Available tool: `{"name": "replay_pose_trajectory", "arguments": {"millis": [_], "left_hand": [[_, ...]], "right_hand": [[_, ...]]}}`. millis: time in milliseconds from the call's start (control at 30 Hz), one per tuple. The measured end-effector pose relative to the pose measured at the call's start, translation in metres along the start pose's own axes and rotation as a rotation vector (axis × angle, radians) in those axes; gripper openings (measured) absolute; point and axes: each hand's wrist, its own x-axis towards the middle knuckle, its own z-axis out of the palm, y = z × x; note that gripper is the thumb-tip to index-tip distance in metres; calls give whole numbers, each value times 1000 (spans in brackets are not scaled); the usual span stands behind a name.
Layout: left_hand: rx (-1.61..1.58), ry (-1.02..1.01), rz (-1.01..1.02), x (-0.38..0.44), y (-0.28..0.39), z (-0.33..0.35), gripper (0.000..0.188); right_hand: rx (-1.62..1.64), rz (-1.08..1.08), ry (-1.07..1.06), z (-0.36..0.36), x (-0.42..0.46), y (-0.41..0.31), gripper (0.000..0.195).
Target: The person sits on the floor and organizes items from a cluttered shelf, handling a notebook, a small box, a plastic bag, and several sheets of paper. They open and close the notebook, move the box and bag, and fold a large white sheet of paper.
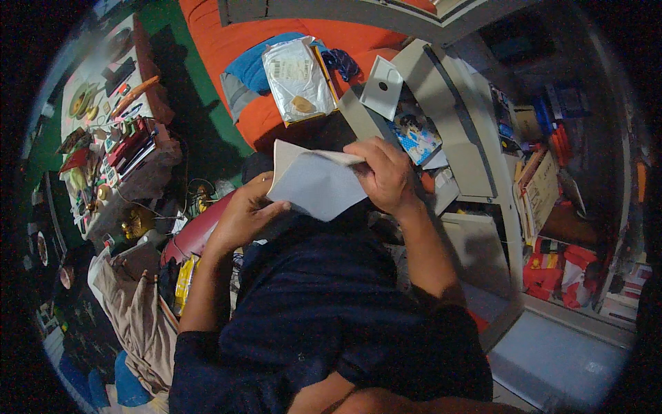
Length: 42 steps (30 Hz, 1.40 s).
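A thin booklet or folded stack of pale sheets (pixel 323 186) is held up in front of my dark shirt, bent and partly spread at its upper edge. My left hand (pixel 253 209) grips its left edge, thumb on the near face. At its upper right corner my right hand (pixel 385 173) pinches the sheets between thumb and fingers. Beyond it, a white plastic mailing parcel (pixel 297 77) bearing a label lies on an orange cover (pixel 207 31). Right of the parcel, a white flat box or card with a dark round spot (pixel 382 85) leans on an open drawer (pixel 362 116).
A cluttered table (pixel 72 111) with books and small items stands at the left. Beige cloth (pixel 139 315) hangs at lower left near a yellow packet (pixel 185 282). Right of me are a grey metal cabinet (pixel 465 171), an illustrated blue booklet (pixel 418 139) and shelves with red packages (pixel 543 271).
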Motion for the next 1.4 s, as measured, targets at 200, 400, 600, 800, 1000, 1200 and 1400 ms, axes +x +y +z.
{"name": "replay_pose_trajectory", "arguments": {"millis": [200, 400, 600, 800, 1000, 1200, 1400], "left_hand": [[-390, -42, 145, 1, -4, -11, 29], [-713, 22, -62, 12, -45, -16, 35], [-939, 98, 22, 19, -22, 3, 40], [-934, 35, 70, 26, -27, -5, 33], [-687, 241, 65, 34, -23, -13, 27], [-1, 424, 64, 35, -19, -16, 18], [-13, 454, 136, 39, -13, -5, 37]], "right_hand": [[321, 579, -104, 16, -1, 0, 30], [678, 736, -57, 62, -23, 30, 38], [1010, 873, -148, 81, -36, 31, 50], [1310, 1023, -295, 66, -37, 17, 55], [894, 916, -94, 50, -42, 24, 42], [82, 551, 50, 24, -34, 3, 30], [185, 511, 154, 14, -35, 7, 27]]}}
